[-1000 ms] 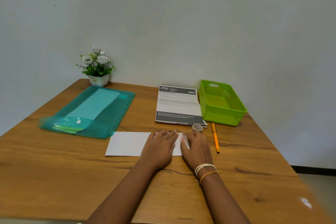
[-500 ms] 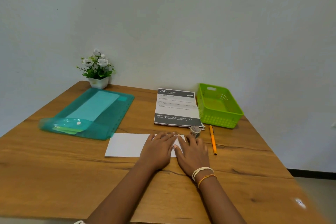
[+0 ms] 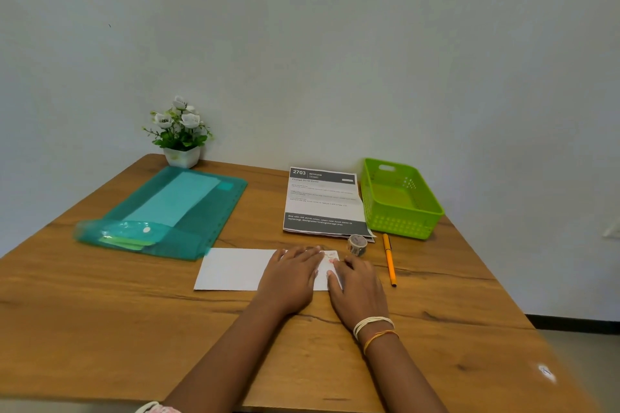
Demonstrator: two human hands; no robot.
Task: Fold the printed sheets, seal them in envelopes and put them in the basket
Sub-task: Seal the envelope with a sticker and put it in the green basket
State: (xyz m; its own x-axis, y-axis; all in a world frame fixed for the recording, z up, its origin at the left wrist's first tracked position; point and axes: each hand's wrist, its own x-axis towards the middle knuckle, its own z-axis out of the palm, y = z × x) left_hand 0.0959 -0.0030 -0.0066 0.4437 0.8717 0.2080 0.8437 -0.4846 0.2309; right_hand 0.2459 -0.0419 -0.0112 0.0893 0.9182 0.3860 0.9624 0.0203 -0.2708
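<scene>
A white envelope (image 3: 231,268) lies flat on the wooden table (image 3: 100,329) in front of me. My left hand (image 3: 292,275) rests flat on its right half. My right hand (image 3: 359,285) presses flat on its right end, where a strip of patterned tape (image 3: 330,258) shows between the hands. A stack of printed sheets (image 3: 323,203) lies behind the envelope. To the right of the sheets stands a bright green basket (image 3: 402,228) with nothing in it.
A small roll of patterned tape (image 3: 357,244) stands by the sheets' near corner. An orange pen (image 3: 389,258) lies to its right. A teal plastic folder (image 3: 167,211) lies at the left, a white flower pot (image 3: 181,137) behind it against the wall.
My right hand has slid slightly right along the envelope's end, uncovering the taped spot between the hands. The left hand stays flat on the envelope. The camera has shifted a little.
</scene>
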